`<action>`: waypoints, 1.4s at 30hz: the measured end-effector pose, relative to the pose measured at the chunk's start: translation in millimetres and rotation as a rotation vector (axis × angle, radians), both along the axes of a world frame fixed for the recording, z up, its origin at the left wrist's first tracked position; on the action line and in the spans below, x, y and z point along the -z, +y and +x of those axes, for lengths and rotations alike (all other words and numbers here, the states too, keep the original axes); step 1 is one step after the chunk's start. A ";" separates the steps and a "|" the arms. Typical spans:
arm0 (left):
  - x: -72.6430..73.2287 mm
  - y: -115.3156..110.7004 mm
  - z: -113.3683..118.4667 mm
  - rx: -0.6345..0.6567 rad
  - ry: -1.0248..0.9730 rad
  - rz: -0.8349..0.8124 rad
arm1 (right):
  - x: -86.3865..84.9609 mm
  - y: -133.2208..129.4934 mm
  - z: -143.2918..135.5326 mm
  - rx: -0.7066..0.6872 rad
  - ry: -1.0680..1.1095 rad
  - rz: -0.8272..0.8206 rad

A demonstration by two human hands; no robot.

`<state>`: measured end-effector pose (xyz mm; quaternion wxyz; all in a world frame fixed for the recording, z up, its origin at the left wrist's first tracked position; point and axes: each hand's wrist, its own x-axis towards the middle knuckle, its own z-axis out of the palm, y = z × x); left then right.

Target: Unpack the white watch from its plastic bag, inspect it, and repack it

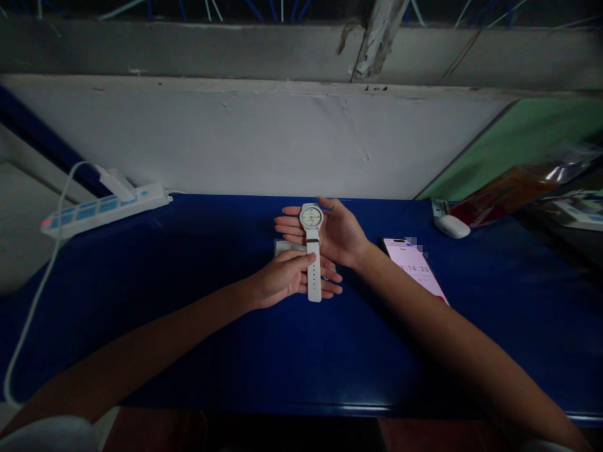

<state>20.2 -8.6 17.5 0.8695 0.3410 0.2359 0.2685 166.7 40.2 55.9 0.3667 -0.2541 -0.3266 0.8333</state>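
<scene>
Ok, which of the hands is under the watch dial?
The right hand, fingers behind the dial; the left hand has its thumb on the white strap.

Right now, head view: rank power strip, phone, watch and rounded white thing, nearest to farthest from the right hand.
From the right hand:
1. Watch: touching, its face over the fingers.
2. Phone: on the table, just right of the hand.
3. Rounded white thing: farther right, past the phone.
4. Power strip: far left.

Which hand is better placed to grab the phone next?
Probably the right hand: it is nearer the phone, though it supports the watch face; the left hand pinches the strap farther off.
</scene>
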 end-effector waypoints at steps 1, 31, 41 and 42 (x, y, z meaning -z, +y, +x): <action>-0.2 -0.4 -0.4 -0.015 0.029 0.007 | -1.5 -0.4 -0.1 0.002 0.003 -0.024; -4.2 -2.6 1.6 -0.087 0.054 -0.061 | 0.0 5.4 3.7 -0.033 -0.049 -0.044; 4.6 -3.3 2.9 -0.170 0.069 -0.034 | 1.5 3.9 1.4 -0.001 -0.003 -0.049; 3.7 -2.7 2.6 -0.164 0.068 -0.037 | 0.8 3.6 1.2 0.005 -0.010 -0.050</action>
